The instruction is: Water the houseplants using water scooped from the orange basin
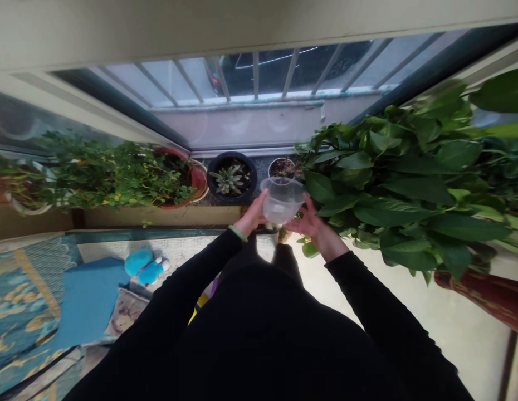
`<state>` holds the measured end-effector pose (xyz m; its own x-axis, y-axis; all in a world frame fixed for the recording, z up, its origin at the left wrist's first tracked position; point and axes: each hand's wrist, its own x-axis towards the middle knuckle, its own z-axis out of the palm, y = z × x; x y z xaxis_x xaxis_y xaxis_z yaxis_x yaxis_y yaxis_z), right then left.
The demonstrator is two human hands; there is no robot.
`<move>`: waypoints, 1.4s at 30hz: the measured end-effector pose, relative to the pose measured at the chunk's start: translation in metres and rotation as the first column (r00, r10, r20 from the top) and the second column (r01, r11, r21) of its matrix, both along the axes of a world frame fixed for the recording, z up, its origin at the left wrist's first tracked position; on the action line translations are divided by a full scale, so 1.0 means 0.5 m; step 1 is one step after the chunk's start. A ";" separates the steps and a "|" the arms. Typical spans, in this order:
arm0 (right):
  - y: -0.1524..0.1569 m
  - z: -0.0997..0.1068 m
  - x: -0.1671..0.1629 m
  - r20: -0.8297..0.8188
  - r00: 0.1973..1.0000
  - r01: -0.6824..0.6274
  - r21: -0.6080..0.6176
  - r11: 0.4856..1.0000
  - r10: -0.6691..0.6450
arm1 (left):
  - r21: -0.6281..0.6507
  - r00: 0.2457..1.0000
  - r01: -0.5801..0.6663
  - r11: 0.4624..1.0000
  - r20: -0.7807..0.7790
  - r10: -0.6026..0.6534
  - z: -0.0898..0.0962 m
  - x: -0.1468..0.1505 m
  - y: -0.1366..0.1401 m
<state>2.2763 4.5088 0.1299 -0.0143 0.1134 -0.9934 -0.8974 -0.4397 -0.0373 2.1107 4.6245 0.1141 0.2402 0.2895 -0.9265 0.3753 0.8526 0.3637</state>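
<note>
A clear plastic bowl (pixel 283 201) is held between my two hands, just in front of the windowsill. My left hand (pixel 254 214) grips its left side, and a pale green bangle circles that wrist. On the other side my right hand (pixel 307 223) supports the right edge and underside, its fingers partly under the bowl. What the bowl holds, if anything, I cannot make out. Behind it stands a small white pot (pixel 281 164) with a reddish plant. A dark round pot (pixel 231 192) with a spiky succulent (pixel 228 178) sits on the sill to the left.
Large leafy plants (pixel 409 189) spread over the sill at right, close to my right hand. Bushy green plants (pixel 112 175) and a red pot (pixel 198 181) stand left. A barred window (pixel 254 78) lies ahead. Below left are a blue plush toy (pixel 141 266) and a blue cushion (pixel 86 303).
</note>
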 end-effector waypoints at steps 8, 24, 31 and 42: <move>0.005 0.013 -0.006 0.015 1.000 -0.023 -0.012 1.000 0.024 | 0.000 1.000 -0.011 1.000 -0.011 0.011 -0.004 0.001 0.000; -0.049 -0.041 -0.032 0.060 0.997 0.046 0.058 0.997 -0.049 | 0.049 0.998 -0.051 0.997 0.032 0.050 -0.008 -0.021 -0.041; -0.071 -0.047 -0.042 0.050 0.997 0.058 0.123 0.991 -0.064 | 0.063 0.996 -0.078 0.995 0.044 0.076 -0.016 -0.035 -0.059; -0.061 -0.041 -0.044 0.053 0.997 0.054 0.115 0.992 -0.060 | 0.064 0.993 -0.102 0.993 0.064 0.097 -0.012 -0.046 -0.054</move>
